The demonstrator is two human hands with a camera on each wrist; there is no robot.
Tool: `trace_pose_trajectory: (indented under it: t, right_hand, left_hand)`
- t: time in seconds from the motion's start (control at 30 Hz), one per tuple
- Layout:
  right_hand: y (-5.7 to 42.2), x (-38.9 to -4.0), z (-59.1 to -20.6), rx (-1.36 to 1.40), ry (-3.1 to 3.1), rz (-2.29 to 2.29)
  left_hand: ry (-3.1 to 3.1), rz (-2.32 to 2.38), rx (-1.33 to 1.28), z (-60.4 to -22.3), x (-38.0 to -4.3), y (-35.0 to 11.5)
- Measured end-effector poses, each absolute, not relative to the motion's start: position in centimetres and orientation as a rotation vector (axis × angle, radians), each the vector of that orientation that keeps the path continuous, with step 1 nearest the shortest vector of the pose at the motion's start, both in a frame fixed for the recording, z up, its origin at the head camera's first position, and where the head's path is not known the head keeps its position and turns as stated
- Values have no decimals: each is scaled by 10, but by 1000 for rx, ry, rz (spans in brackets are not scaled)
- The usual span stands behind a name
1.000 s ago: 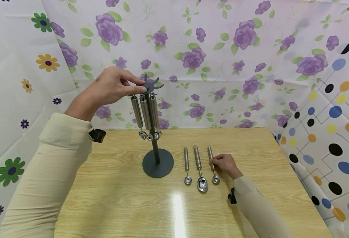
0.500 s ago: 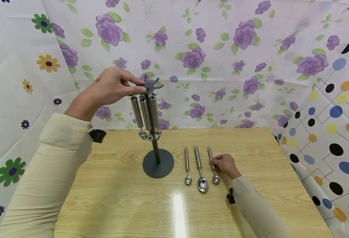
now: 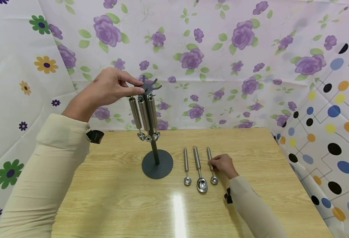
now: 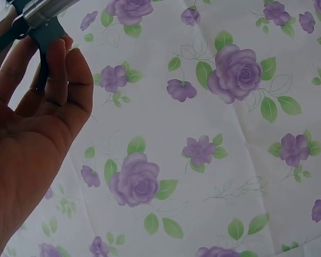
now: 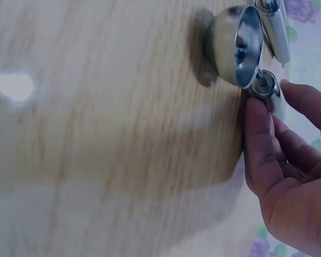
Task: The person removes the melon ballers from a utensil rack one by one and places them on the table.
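With left hand [image 3: 110, 86] above pale wooden table [image 3: 118, 205], at nine o'clock from the top hooks, pinching dark stand [image 3: 155, 152] there, thumb and fingers nearly together. Standing upright, with hanging scoops [image 3: 144, 114] beneath the hooks, handles up and bowls toward six o'clock. At three o'clock from the base, lying apart in a row: in the middle, long scoop [image 3: 197, 162]; on its nine-o'clock side, short scoop [image 3: 186, 160]; on its three-o'clock side, gripped scoop [image 3: 209, 154]. With right hand [image 3: 223, 164] at three o'clock from that last handle, pinching it low between thumb and fingertips, barely parted; too unclear to tell how firmly. Little changed over the past second: at most a slight nudge of that scoop toward nine o'clock. Probably meaning a hold being settled, with nothing lifted. Lying with long axis from just before twelve to just before six, bowl nearest the person.
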State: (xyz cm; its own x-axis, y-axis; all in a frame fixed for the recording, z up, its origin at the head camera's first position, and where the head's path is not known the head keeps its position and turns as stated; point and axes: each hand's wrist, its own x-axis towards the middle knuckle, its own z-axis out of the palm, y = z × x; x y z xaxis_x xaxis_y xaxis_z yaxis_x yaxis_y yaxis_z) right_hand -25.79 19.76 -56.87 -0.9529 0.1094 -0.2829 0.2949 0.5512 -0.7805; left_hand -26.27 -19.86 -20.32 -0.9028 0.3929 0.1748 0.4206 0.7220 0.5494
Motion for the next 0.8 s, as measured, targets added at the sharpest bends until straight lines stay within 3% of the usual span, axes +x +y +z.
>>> trace_pose_trajectory:
  t: [0.4,0.8]
  right_hand:
    - [214,-255,-550,240,2612,-1297]
    - [214,-251,-498,93,2410,-1556]
  left_hand:
    - [-2878,-997,-780,-199,-275,-204]
    - [-2911,-1073,-821,-197,-280,-207]
